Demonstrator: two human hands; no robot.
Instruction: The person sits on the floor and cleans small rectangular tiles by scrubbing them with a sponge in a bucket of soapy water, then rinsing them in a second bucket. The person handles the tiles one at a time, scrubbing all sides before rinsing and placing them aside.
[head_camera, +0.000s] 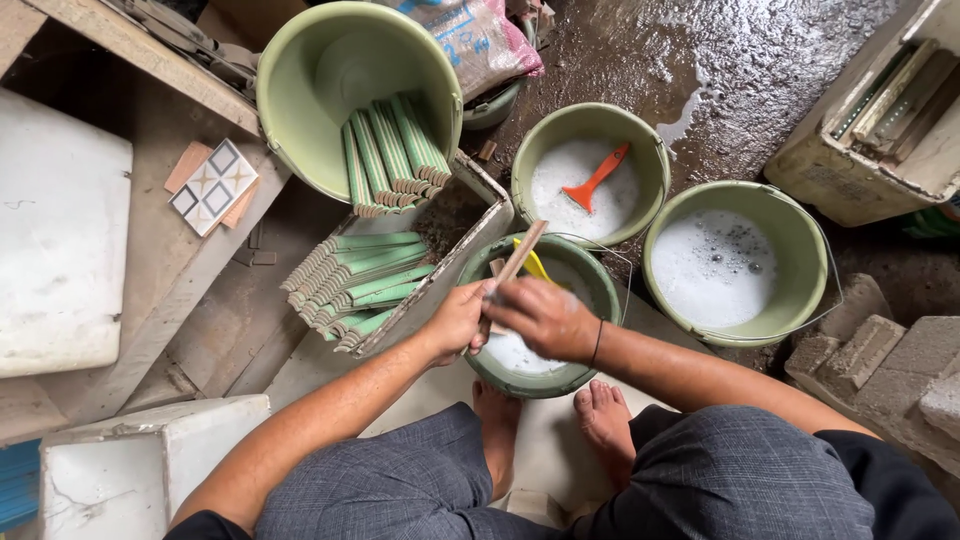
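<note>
Sitting over: a dark green bucket (580, 375) of soapy water, set on the wet floor right before the person's bare feet.
Left hand (455, 320): its grip is closed around the lower end of a long, narrow tile strip (517, 262), which slants up and to the right over the bucket.
Right hand (543, 316): fingers curled down onto the same strip, just beside the left hand; whether it holds anything else cannot be told.
In the bucket: a yellow tool (536, 264) showing behind the strip.
Green tile strips (355, 285): stacked in a flat tray left of the bucket; more stand in a tilted pale green bucket (300, 90) above.
Other buckets: one with foam and an orange scraper (595, 179), one with foamy water (790, 240) to the right.
</note>
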